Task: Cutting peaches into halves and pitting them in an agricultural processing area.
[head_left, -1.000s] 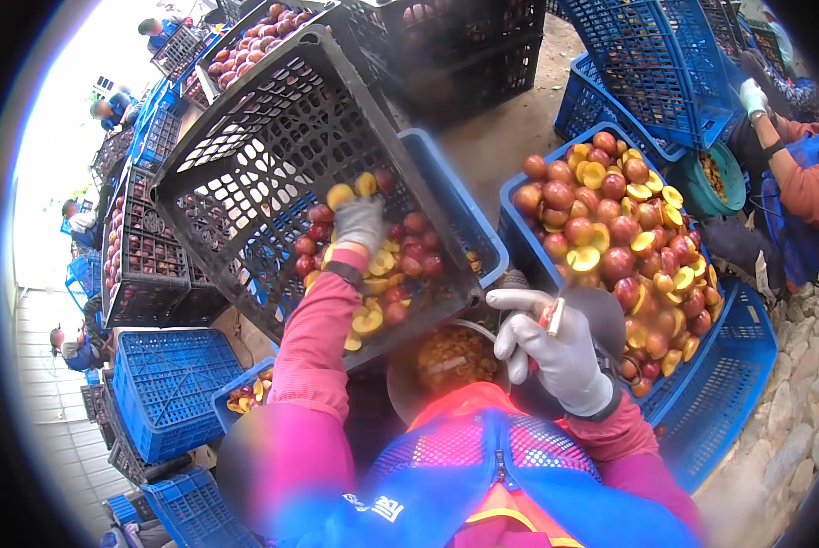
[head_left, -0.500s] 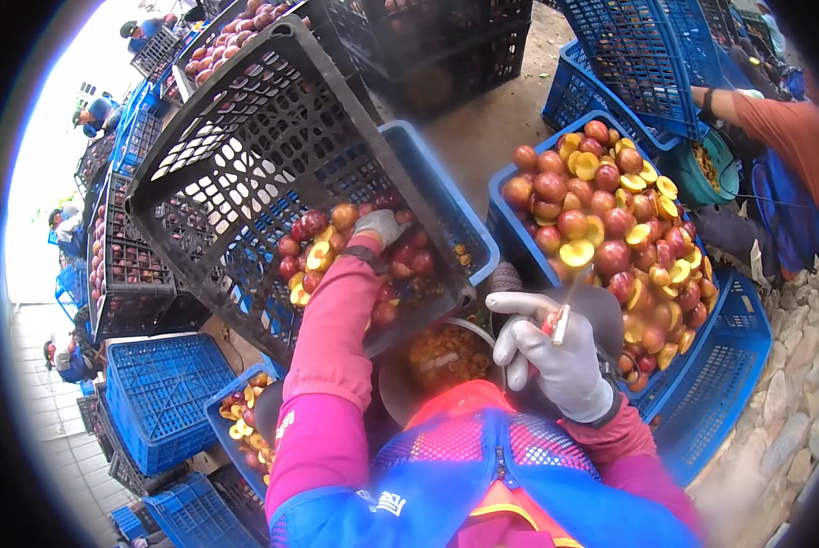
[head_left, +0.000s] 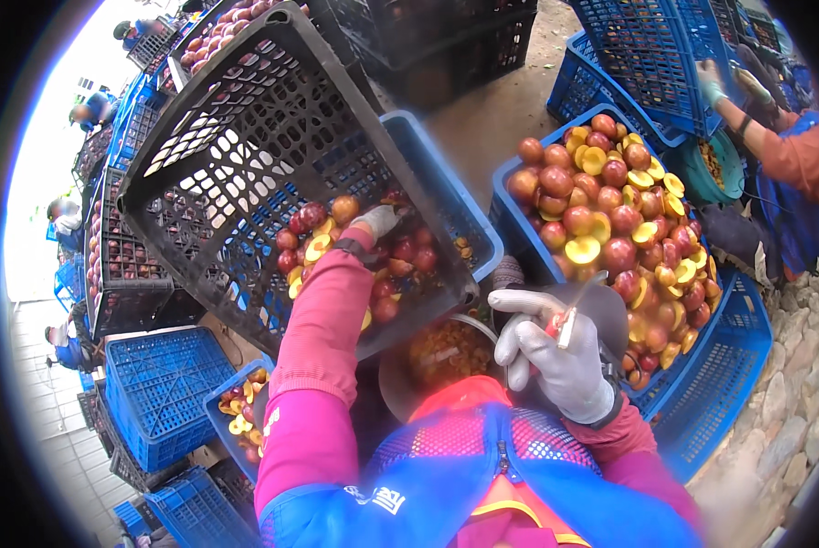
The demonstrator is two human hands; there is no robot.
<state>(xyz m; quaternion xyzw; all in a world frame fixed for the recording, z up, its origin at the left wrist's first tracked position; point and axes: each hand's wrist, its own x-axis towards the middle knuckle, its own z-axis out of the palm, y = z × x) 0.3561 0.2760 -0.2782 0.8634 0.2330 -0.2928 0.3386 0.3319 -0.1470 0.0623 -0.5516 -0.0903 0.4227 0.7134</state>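
My left hand (head_left: 378,222), in a pale glove, reaches down into a tilted black crate (head_left: 231,119). It touches dark red plums (head_left: 407,251) lying in the crate's lower corner; its fingertips are hidden among them. A few cut yellow halves (head_left: 319,247) lie beside its wrist. My right hand (head_left: 555,356), in a whitish glove, is closed around a small knife (head_left: 565,329) with a red and pale handle, its thin blade blurred. Right of that hand stands a blue crate (head_left: 510,215) heaped with plums (head_left: 624,219), several showing yellow cut faces.
A round bowl (head_left: 479,321) with wet fruit scraps sits against my lap. Beneath the black crate is a blue crate (head_left: 446,183). More blue crates (head_left: 167,384) stand at left, black stacks (head_left: 441,55) behind. A co-worker's arm (head_left: 793,155) reaches in at far right.
My left hand has shifted slightly left and its fingers have sunk lower among the plums. The right hand keeps the knife nearly in place. The co-worker's arms have moved up to a blue crate.
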